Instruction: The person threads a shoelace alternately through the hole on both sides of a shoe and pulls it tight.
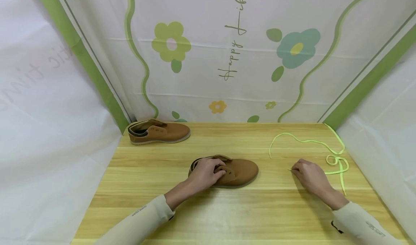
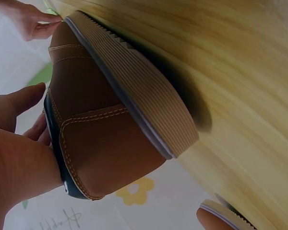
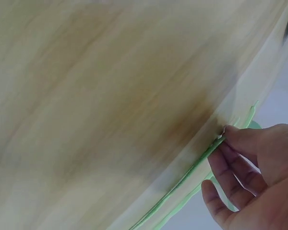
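Observation:
A brown shoe (image 1: pixel 245 169) without a lace sits at the middle of the table, its toe pointing right. My left hand (image 1: pixel 208 171) lies over its opening, fingers curled at the tongue and thumb at the near eyelet flap. In the left wrist view the shoe's heel (image 2: pixel 110 158) and ribbed sole fill the middle, with the collar hiding some fingers. To the right of the shoe, my right hand (image 1: pixel 310 176) pinches a yellow-green shoelace (image 1: pixel 333 173) between thumb and forefinger, close to one end. That tip pokes out leftward, toward the shoe's toe.
A matching brown shoe (image 1: pixel 175 131) stands at the table's back left corner. Another yellow-green lace (image 1: pixel 310 141) lies loosely curved at the back right. White printed cloth (image 1: pixel 201 75) walls in the wooden table (image 1: pixel 227 216) at the back and both sides.

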Available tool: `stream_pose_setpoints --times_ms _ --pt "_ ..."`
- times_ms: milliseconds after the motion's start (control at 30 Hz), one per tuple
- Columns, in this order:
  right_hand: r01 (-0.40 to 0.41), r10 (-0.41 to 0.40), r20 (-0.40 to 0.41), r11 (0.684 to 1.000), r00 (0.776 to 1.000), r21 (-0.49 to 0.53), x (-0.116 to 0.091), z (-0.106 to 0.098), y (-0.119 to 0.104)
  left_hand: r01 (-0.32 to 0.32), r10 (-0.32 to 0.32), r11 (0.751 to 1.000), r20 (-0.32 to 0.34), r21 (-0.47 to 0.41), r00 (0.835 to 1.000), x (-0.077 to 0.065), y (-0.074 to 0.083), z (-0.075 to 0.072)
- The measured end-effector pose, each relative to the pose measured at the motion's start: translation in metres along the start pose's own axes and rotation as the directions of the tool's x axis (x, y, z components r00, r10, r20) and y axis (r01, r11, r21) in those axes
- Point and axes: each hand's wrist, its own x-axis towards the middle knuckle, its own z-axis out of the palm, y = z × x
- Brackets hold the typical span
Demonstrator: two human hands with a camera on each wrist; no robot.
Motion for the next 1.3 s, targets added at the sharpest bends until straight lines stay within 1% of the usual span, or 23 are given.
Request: stream_pose_setpoints --times_ms 167,300,400,533,600,867,1033,1133,1300 --pt "-0.039 0.039 -0.003 0.999 0.999 -0.008 0.002 0.002 -0.002 0.034 -0.033 0.999 0.03 -0.025 0.999 0.005 0.0 0.0" --pt "-0.067 0.067 -0.009 0.998 0.998 0.014 0.004 0.003 -0.007 0.052 -0.05 0.998 0.045 -0.032 0.998 0.007 -0.001 0.0" --pt "-0.066 0.068 -0.042 0.997 0.997 0.035 0.006 0.004 -0.013 0.053 -0.051 0.998 0.051 -0.037 0.997 0.008 -0.001 0.0" --pt "-0.041 0.045 -0.094 0.998 0.995 0.052 0.011 0.003 -0.024 0.058 -0.055 0.997 0.056 -0.049 0.997 0.008 -0.001 0.0" --pt "-0.031 0.037 -0.102 0.998 0.994 0.062 0.014 0.003 -0.031 0.064 -0.061 0.996 0.059 -0.058 0.996 0.008 0.0 0.0" --pt "-0.058 0.066 -0.042 0.984 0.997 0.169 0.024 -0.003 -0.064 0.076 -0.073 0.995 0.048 -0.064 0.996 0.007 0.0 0.002" --pt "-0.034 0.044 -0.042 0.973 0.998 0.229 0.029 -0.004 -0.083 0.086 -0.083 0.994 0.039 -0.066 0.996 0.005 0.0 0.002" --pt "-0.023 0.032 -0.03 0.962 0.999 0.274 0.031 -0.006 -0.094 0.098 -0.094 0.992 0.043 -0.079 0.995 0.005 -0.001 0.002" --pt "-0.013 0.015 -0.003 0.933 1.0 0.358 0.032 -0.007 -0.111 0.117 -0.113 0.988 0.047 -0.095 0.992 0.005 -0.002 0.001"
